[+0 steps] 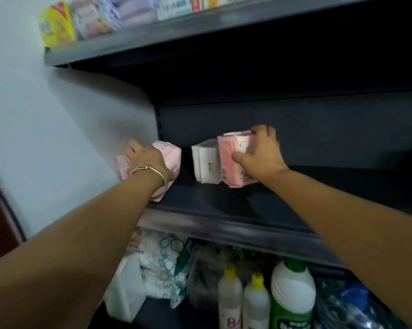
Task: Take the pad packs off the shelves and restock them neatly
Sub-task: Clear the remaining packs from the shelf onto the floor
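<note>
Restocking the middle shelf (224,210), barely begun.
Left hand (145,157) clamps pale pink packs (169,153) at its left end; right hand (262,155) grips a pink pack (228,157) beside a white pack (205,162); the rest is bare.

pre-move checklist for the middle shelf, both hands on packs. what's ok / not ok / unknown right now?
1. Right hand grip on the salmon-pink pad pack: ok, thumb in front and fingers curled over its top.
2. Left hand grip on the pale pink pad packs: ok, though the hand hides how many it holds.
3. White pad pack upright beside the salmon-pink pack: ok, the two touch.
4. Neat row: not ok, a gap separates the left group from the white pack.
5. Bare room on the dark metal shelf: ok, free to the right and front.
6. Packs square to the shelf edge: cannot tell, the frame is blurred.
</note>
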